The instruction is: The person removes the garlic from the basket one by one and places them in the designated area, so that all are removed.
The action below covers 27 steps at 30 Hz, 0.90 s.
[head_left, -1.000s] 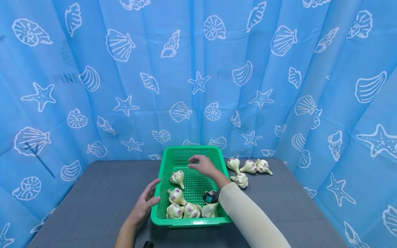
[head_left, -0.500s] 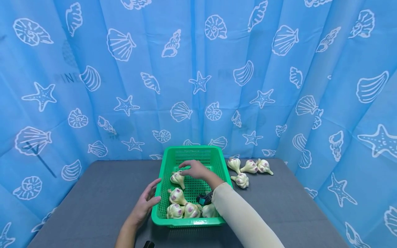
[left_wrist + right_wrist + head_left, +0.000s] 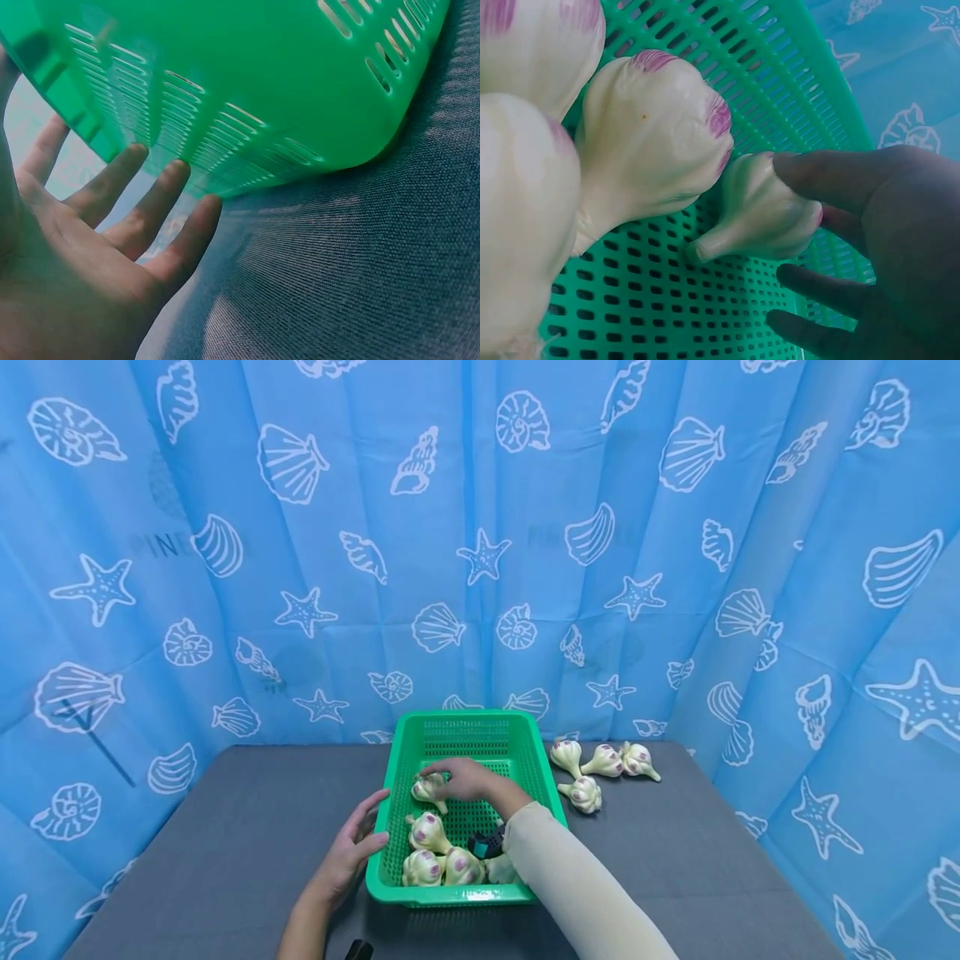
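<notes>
A green plastic basket (image 3: 467,717) with slotted walls holds several garlic bulbs, most of them bunched at its near end. Inside, toward the left wall, my right hand (image 3: 468,779) pinches a single garlic bulb (image 3: 424,787). The right wrist view shows the thumb (image 3: 814,178) on top of this bulb and a finger behind it, while the lower fingers extend past its side. Outside the basket, my left hand (image 3: 347,853) lies along the left wall. Its spread, nearly straight fingers (image 3: 169,191) meet the slotted wall in the left wrist view.
On the grey table (image 3: 277,827), several more garlic bulbs (image 3: 602,762) lie just right of the basket. A blue shell-print curtain (image 3: 480,560) stands behind the table. A small black object (image 3: 360,950) shows at the bottom edge.
My right hand has moved left and down inside the basket, from above its far middle to the garlic bulb by the left wall. The left hand and basket have stayed in place.
</notes>
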Each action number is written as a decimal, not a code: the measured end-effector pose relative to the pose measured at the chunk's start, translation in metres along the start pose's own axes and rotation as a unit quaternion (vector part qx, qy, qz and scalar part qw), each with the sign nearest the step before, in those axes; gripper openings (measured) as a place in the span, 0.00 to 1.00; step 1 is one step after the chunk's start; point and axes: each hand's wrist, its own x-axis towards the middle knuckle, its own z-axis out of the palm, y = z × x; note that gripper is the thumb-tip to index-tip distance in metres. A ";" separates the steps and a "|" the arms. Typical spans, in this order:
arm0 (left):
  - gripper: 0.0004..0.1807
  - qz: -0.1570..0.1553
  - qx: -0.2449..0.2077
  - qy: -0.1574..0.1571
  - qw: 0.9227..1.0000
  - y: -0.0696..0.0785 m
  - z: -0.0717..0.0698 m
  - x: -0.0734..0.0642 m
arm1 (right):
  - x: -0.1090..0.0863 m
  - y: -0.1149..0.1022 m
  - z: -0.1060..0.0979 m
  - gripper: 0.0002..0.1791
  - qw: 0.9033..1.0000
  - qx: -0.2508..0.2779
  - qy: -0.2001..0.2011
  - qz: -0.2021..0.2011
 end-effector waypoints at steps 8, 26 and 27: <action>0.34 -0.005 0.001 0.004 1.000 0.001 0.001 0.002 | -0.002 0.000 -0.001 0.19 1.000 -0.016 0.006 0.007; 0.34 -0.011 -0.013 0.009 1.000 0.001 0.001 0.003 | 0.000 -0.005 0.003 0.18 1.000 -0.015 -0.013 0.008; 0.35 -0.013 -0.013 0.009 1.000 0.001 0.001 0.003 | 0.001 -0.005 0.003 0.18 1.000 -0.017 -0.014 0.009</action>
